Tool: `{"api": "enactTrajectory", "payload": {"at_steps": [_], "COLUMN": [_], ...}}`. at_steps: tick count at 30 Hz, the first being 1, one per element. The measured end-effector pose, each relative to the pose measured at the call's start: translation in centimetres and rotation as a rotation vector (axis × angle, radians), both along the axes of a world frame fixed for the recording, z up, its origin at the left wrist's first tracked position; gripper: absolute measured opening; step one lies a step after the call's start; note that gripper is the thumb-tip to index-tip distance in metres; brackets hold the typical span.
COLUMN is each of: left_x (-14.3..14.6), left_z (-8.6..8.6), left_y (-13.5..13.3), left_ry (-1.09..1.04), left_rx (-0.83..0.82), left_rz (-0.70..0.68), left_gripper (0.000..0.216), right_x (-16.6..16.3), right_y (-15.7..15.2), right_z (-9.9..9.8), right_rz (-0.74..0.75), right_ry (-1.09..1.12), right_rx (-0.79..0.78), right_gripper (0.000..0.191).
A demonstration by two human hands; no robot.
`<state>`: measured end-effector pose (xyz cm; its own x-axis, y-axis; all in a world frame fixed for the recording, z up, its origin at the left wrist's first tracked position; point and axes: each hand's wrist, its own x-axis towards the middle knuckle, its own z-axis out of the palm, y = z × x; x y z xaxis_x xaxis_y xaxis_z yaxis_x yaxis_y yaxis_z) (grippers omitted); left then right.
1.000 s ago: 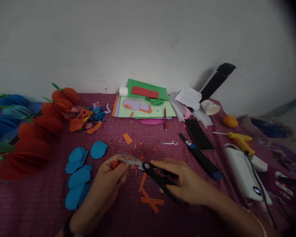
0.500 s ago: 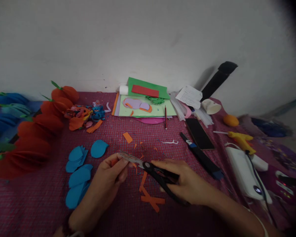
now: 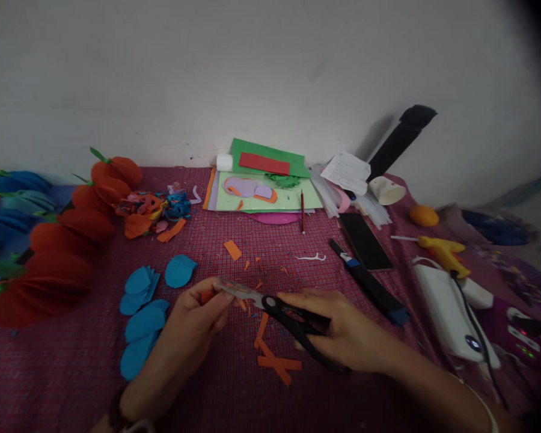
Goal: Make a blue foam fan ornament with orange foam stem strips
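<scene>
My right hand (image 3: pixel 342 331) grips the black handles of a pair of scissors (image 3: pixel 279 313), blades pointing left. My left hand (image 3: pixel 198 319) pinches a small orange paper piece (image 3: pixel 206 296) at the blade tips. Below the scissors, orange paper strips (image 3: pixel 275 361) lie on the red checked cloth (image 3: pixel 234 397). Small orange scraps (image 3: pixel 232 249) are scattered just beyond the hands.
Blue paper cut-outs (image 3: pixel 144 313) lie left of my hands. Orange paper pumpkins (image 3: pixel 63 252) line the far left. Coloured sheets (image 3: pixel 265 183), a pencil (image 3: pixel 302 211), a phone (image 3: pixel 365 240), a yellow glue gun (image 3: pixel 442 252) and a white pouch (image 3: pixel 446 307) sit behind and right.
The hands and scissors have stayed almost in place; the view shifted slightly, and the scissors edged a little along the orange piece.
</scene>
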<state>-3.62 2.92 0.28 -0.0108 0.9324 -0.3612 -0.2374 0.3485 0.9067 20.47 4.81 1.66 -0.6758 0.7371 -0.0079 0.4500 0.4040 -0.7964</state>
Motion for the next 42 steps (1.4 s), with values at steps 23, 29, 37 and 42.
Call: {"api": "enactTrajectory", "payload": {"at_steps": [23,29,37,42], "left_x": [-1.0,-1.0,-0.5,0.2], "left_z": [0.0,0.0,0.5,0.0], "left_y": [0.4,0.3,-0.4,-1.2], "left_ry": [0.082,0.068,0.004,0.162], "left_rx": [-0.095,-0.059,0.023,0.189], "left_rz": [-0.147,-0.133,0.035,0.07], "left_gripper": [0.02,0.023,0.016,0.009], "right_x": [0.6,1.1,2.3,-0.7], "right_y": [0.6,1.6,2.3,0.6], "right_z": [-0.2,-1.0,-0.8,1.2], "right_rz": [0.08,-0.042,-0.087,-0.227], "right_ry": [-0.031,-0.094,-0.379,0.016], "right_rx": [0.008,0.099,0.362,0.13], "right_gripper": [0.057,0.057,0.036,0.024]}}
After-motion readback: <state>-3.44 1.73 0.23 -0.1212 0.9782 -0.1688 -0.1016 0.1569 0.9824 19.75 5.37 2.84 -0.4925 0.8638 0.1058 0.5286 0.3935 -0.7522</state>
